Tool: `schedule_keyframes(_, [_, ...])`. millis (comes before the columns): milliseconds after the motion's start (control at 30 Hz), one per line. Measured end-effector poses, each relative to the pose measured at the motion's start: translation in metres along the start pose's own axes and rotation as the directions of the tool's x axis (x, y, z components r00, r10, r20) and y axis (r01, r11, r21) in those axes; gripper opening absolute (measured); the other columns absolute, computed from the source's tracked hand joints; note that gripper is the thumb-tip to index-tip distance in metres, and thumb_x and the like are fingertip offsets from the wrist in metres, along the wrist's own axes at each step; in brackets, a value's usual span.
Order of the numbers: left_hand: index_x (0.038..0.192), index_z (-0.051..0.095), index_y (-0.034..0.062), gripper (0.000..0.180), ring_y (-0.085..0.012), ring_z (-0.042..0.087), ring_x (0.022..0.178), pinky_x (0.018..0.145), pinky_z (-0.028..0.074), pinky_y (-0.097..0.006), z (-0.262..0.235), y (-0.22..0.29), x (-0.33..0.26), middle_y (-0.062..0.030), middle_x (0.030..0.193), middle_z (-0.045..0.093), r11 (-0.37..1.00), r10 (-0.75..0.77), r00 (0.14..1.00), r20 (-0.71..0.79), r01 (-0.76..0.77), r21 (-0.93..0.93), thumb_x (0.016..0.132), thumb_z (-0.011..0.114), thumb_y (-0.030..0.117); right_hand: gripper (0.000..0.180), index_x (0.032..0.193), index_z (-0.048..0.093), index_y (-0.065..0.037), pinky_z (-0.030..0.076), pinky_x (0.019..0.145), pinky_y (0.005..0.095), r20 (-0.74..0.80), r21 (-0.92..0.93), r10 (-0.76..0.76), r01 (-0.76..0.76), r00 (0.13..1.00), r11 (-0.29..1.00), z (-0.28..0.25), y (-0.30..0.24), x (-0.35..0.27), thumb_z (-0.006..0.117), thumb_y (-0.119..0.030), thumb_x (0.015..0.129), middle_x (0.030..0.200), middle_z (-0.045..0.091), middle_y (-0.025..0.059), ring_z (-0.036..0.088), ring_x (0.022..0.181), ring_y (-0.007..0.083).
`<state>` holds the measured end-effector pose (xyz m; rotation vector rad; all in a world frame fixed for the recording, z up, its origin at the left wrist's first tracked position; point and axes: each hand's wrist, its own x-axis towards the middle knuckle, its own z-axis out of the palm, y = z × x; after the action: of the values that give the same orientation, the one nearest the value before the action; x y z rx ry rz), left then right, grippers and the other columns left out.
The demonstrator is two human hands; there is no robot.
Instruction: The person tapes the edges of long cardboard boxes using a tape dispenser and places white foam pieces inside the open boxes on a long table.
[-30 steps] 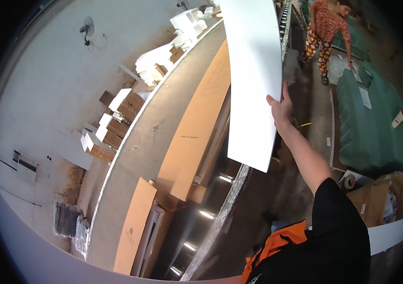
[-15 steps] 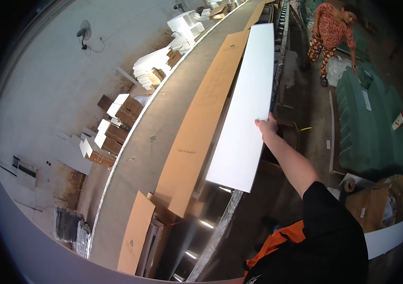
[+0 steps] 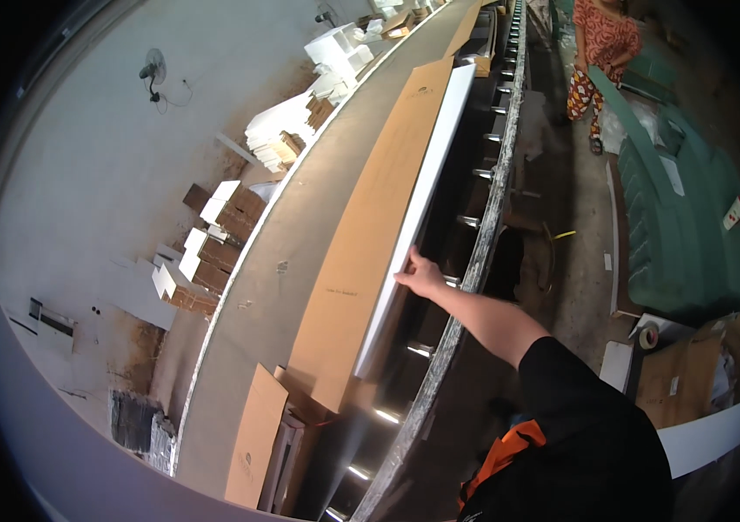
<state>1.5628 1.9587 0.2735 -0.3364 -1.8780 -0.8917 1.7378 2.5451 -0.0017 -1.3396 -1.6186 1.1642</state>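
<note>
Clock positions are taken about the right hand, with twelve toward the top of the view. The right arm enters from four o'clock, its black sleeve ending near the elbow; the bare forearm reaches inward on a ten o'clock line, with the wrist nearly straight. Of the hands, the right is closed in a narrow pinch on the near edge of a long white panel, thumb directed to nine o'clock, index finger to eleven. The left is out of view and its state cannot be told. The panel runs from one to seven o'clock, steeply tilted, with only a slim strip of its face showing. It lies just beside a long brown cardboard flap on its nine o'clock side; whether the two touch cannot be determined. The metal rail of a roller conveyor passes on the three o'clock side, beneath the forearm. A shorter cardboard flap stands at seven o'clock. A co-worker stands at one o'clock, well apart.
</note>
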Motion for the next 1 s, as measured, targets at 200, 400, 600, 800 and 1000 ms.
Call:
schedule_keyframes(200, [0.109, 0.068, -0.0034, 0.031, -0.036, 0.064, 0.096, 0.085, 0.051, -0.048, -0.003, 0.019, 0.0, -0.0259, 0.112, 0.065, 0.982, -0.053, 0.989, 0.135, 0.076, -0.175, 0.096, 0.057, 0.023, 0.089, 0.153, 0.012, -0.006, 0.041, 0.102, 0.0528, 0.148, -0.437, 0.253, -0.167, 0.956, 0.884, -0.013, -0.037, -0.005, 0.054, -0.052, 0.089, 0.134, 0.048, 0.0302, 0.049, 0.124, 0.0447])
schedule_keyframes(400, [0.128, 0.055, -0.0039, 0.049, -0.0314, 0.054, 0.115, 0.099, 0.041, -0.047, 0.028, 0.091, -0.006, -0.0218, 0.133, 0.052, 0.651, -0.185, 0.906, 0.38, 0.403, -0.644, 0.097, 0.052, 0.034, 0.081, 0.145, 0.035, -0.004, 0.044, 0.102, 0.0371, 0.654, 0.342, -0.478, 0.335, 0.586, 0.878, -0.009, -0.034, -0.132, 0.074, -0.04, 0.084, 0.139, 0.05, 0.0226, 0.051, 0.125, 0.0239])
schedule_keyframes(600, [0.128, 0.055, -0.0032, 0.052, -0.0304, 0.06, 0.111, 0.098, 0.047, -0.042, 0.08, 0.068, 0.016, -0.0196, 0.122, 0.061, 0.217, -0.388, 0.625, 0.677, 0.776, -0.592, 0.093, 0.06, 0.034, 0.098, 0.148, 0.033, -0.004, 0.025, 0.115, 0.0449, 0.831, 0.118, -0.293, 0.364, 0.472, 0.924, -0.019, 0.001, -0.332, 0.073, -0.058, 0.077, 0.149, 0.035, 0.021, 0.029, 0.14, 0.036])
schedule_keyframes(800, [0.133, 0.053, 0.0033, 0.061, -0.0331, 0.055, 0.119, 0.102, 0.045, -0.051, 0.105, 0.091, -0.005, -0.0182, 0.13, 0.057, 0.014, -0.207, 0.643, 0.737, 0.756, -0.655, 0.086, 0.069, 0.038, 0.063, 0.135, 0.052, -0.007, 0.046, 0.098, 0.0381, 0.632, -0.124, -0.222, 0.38, 0.742, 0.917, -0.097, 0.001, -0.366, 0.065, -0.045, 0.087, 0.12, 0.064, 0.0143, 0.059, 0.113, 0.0311])
schedule_keyframes(1000, [0.139, 0.046, 0.0048, 0.068, -0.0375, 0.048, 0.127, 0.105, 0.042, -0.054, 0.095, 0.134, -0.03, -0.0187, 0.139, 0.05, -0.044, -0.158, 0.648, 0.745, 0.749, -0.661, 0.084, 0.071, 0.037, 0.059, 0.134, 0.054, -0.013, 0.052, 0.088, 0.0374, 0.618, -0.205, -0.004, 0.167, 0.786, 0.964, -0.148, 0.017, -0.339, 0.064, -0.048, 0.088, 0.112, 0.068, 0.0152, 0.064, 0.105, 0.032])
